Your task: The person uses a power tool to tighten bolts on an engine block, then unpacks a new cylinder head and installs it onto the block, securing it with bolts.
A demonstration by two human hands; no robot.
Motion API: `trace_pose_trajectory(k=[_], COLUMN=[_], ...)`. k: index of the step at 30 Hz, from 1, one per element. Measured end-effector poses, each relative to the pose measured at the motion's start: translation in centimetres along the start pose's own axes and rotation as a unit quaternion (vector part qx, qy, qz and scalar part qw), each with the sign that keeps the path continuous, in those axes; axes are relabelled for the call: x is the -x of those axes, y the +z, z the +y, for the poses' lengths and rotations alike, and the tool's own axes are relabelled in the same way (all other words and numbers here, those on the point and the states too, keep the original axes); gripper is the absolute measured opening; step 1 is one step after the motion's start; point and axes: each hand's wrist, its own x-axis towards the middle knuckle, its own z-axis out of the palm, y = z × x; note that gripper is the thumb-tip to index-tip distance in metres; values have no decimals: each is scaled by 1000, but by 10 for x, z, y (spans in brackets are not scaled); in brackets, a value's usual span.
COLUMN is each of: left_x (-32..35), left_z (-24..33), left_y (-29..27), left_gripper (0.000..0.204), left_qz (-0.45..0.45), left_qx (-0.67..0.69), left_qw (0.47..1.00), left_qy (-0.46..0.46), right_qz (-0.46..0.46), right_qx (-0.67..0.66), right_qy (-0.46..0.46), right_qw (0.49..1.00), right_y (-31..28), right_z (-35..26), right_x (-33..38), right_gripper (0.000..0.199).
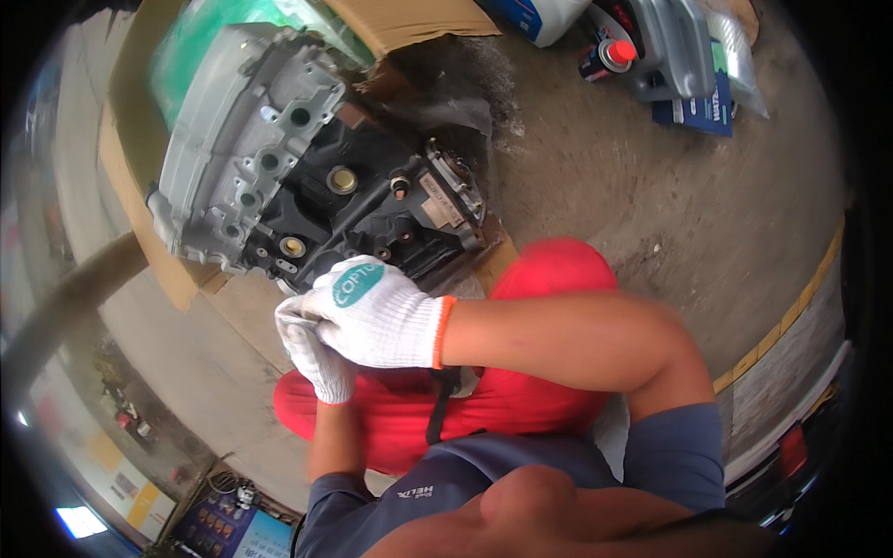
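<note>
My right hand (pixel 377 316), in a white knitted work glove with an orange cuff and a green patch, comes across from the right and closes against my left hand. My left hand (pixel 314 352), gloved in white too, is bent with its fingers drawn together beneath it. Their fingertips meet, and anything between them is hidden. Both hands are by the near lower edge of an engine (pixel 372 200), with a silver-grey cover and head on the left and a black block on the right. Whether the right fingers touch the block, I cannot tell.
An opened cardboard box (pixel 419 23) and green plastic wrapping (pixel 200 46) surround the engine. At the far right stand a grey jug (pixel 674 56), a small can with a red cap (pixel 609 58) and a blue box (pixel 702 112). My red-trousered legs (pixel 558 279) flank the hands.
</note>
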Motion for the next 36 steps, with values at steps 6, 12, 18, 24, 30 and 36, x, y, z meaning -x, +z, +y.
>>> trace_pose_trajectory(k=[6,12,18,24,30,36], left_x=[-26,-45,-41,-41,-41,-39], left_z=[-27,-38,-41,-41,-42,-47], left_y=[7,24,25,25,25,13], left_gripper=[19,27,24,24,20,19], left_qz=[232,270,227,195,191,174], left_qx=[-194,-341,-390,-391,-352,-346], left_qw=[949,896,887,893,911,916], left_qy=[91,89,94,104,97,105], right_qz=[-74,-457,-505,-487,-471,-449], right_qx=[189,238,189,176,175,196], right_qy=[59,-30,-164,-177,-166,-142], right_qw=[977,857,826,837,848,860], right_y=[12,14,-33,-49,-50,-46], right_z=[3,-13,-52,-53,-41,-33], right_x=[-6,44,76,87,90,87], right_gripper=[23,32,37,37,36,33])
